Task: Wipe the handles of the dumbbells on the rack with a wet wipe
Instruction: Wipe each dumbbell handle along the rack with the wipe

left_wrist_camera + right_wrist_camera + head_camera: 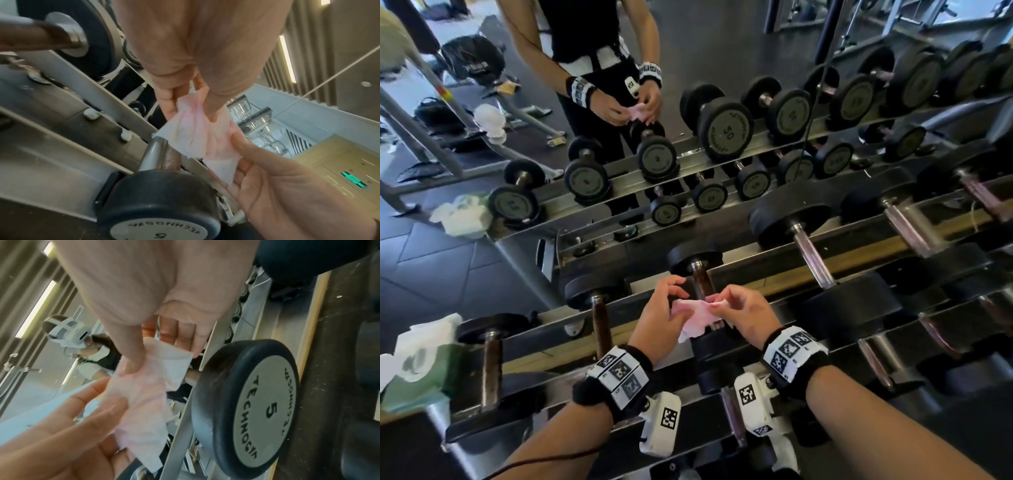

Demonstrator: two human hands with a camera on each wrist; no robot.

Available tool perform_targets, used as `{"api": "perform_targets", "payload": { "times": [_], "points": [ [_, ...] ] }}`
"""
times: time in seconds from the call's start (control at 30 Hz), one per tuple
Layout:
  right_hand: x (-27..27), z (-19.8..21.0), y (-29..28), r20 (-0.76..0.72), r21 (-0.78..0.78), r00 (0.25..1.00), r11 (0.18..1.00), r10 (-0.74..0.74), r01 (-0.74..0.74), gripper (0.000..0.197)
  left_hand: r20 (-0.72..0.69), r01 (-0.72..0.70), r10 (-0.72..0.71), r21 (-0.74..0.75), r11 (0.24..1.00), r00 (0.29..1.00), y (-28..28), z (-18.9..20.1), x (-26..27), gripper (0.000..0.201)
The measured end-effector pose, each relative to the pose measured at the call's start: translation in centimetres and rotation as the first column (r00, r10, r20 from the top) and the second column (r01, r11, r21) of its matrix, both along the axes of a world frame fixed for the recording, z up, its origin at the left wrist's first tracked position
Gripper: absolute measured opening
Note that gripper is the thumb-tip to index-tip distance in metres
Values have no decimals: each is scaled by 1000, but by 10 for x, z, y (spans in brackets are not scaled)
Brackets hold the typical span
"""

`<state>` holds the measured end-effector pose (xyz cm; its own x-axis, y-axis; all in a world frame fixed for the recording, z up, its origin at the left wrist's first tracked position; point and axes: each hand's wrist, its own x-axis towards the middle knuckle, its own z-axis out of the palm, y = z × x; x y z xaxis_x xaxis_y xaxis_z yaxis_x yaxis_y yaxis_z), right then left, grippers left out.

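We see one wet wipe (pixel 697 317), pale pink and crumpled, stretched between our two hands above the handle (pixel 702 279) of one dumbbell marked 5 (pixel 245 404) on the rack (pixel 756 270). Our left hand (pixel 659 315) and right hand (pixel 744 313) each pinch an end.

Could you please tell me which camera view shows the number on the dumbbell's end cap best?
The right wrist view: the end cap faces the camera, reading 5. The left wrist view catches that end cap partly cropped at the frame's bottom. The head view hides it.
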<state>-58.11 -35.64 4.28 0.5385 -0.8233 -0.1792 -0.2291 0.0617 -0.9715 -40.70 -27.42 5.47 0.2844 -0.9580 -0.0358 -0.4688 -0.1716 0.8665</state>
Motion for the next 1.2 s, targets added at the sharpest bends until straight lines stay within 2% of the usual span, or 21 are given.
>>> {"api": "perform_targets", "payload": {
  "times": [0.07, 0.17, 0.23, 0.3, 0.37, 0.43, 0.5, 0.53, 0.63, 0.7, 0.73, 0.83, 0.97, 1.07, 1.2],
  "points": [
    [-4, -2, -8, -25, -31, 999, 999, 39, -39, 18, -11, -95, 95, 10, 995, 995, -2, -5, -7, 48],
    [-13, -4, -23, -109, -55, 989, 993, 101, -108, 15, -39, -164, 166, 49, 985, 985, -4, -12, -23, 55],
    [-20, -5, -32, -129, 19, 974, 983, 184, -183, 19, -37, -204, 206, 54, 978, 978, -6, -16, -33, 60],
    [-22, -8, -38, -125, 84, 953, 960, 276, -267, 37, -23, -259, 260, 43, 965, 965, -9, -19, -41, 62],
    [-20, -12, -41, -57, 143, 950, 944, 307, -297, 35, -3, -335, 335, 31, 942, 942, -9, -22, -47, 63],
    [-18, -17, -50, 78, 321, 978, 924, 193, -208, 27, -12, -416, 416, 36, 909, 909, -7, -24, -52, 63],
    [-17, -24, -63, 140, 471, 990, 879, 2, -69, 26, -5, -466, 467, 56, 883, 884, 0, -27, -54, 58],
    [-17, -27, -71, 100, 460, 993, 888, -59, 6, 24, 3, -474, 475, 79, 877, 880, 4, -30, -55, 53],
    [-4, -36, -89, -78, 241, 984, 955, -161, 175, 11, 1, -449, 459, 209, 869, 888, 19, -39, -59, 37],
    [10, -37, -92, -138, 150, 975, 970, -172, 192, 10, -18, -417, 439, 273, 867, 899, 25, -45, -62, 35],
    [18, -39, -93, -162, 135, 973, 973, -164, 187, 18, -18, -399, 421, 288, 870, 907, 27, -48, -63, 35],
    [38, -42, -90, -207, 159, 972, 976, -115, 149, 30, -84, -350, 389, 294, 889, 917, 28, -53, -64, 29],
    [45, -49, -82, -154, 296, 984, 946, -92, 134, 21, -166, -339, 395, 286, 896, 904, 31, -55, -59, 30],
    [36, -47, -78, -103, 315, 995, 949, -1, 33, 27, -194, -332, 395, 290, 897, 898, 31, -57, -56, 32],
    [25, -41, -68, -41, 399, 999, 917, -1, 17, 29, -220, -317, 393, 312, 896, 893, 31, -59, -52, 33]
  ]
}}
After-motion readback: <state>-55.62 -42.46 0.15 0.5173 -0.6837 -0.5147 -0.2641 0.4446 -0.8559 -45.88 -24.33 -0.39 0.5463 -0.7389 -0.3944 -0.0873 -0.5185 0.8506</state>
